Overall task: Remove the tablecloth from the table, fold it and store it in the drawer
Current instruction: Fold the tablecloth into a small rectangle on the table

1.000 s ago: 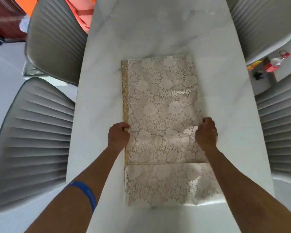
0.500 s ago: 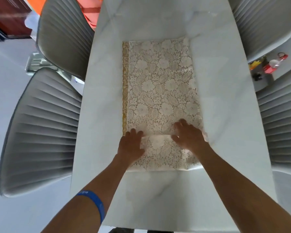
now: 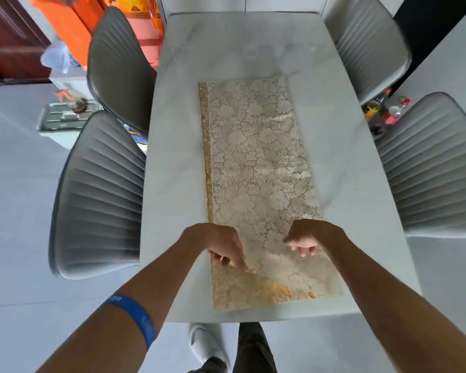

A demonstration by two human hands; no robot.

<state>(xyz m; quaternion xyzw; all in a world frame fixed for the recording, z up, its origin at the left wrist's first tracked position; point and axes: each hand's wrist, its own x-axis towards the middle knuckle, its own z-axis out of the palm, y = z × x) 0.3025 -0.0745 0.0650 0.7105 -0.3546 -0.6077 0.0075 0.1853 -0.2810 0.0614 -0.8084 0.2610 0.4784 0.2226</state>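
tablecloth folded long on table | left hand pinching near end | right hand curled above

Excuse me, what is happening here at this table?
A person is folding a lace tablecloth on a white marble table. The cloth lies as a long narrow strip down the middle. The left hand pinches its near left edge; the right hand hovers curled above the near right side. Grey chairs stand on both sides. No drawer is in view.
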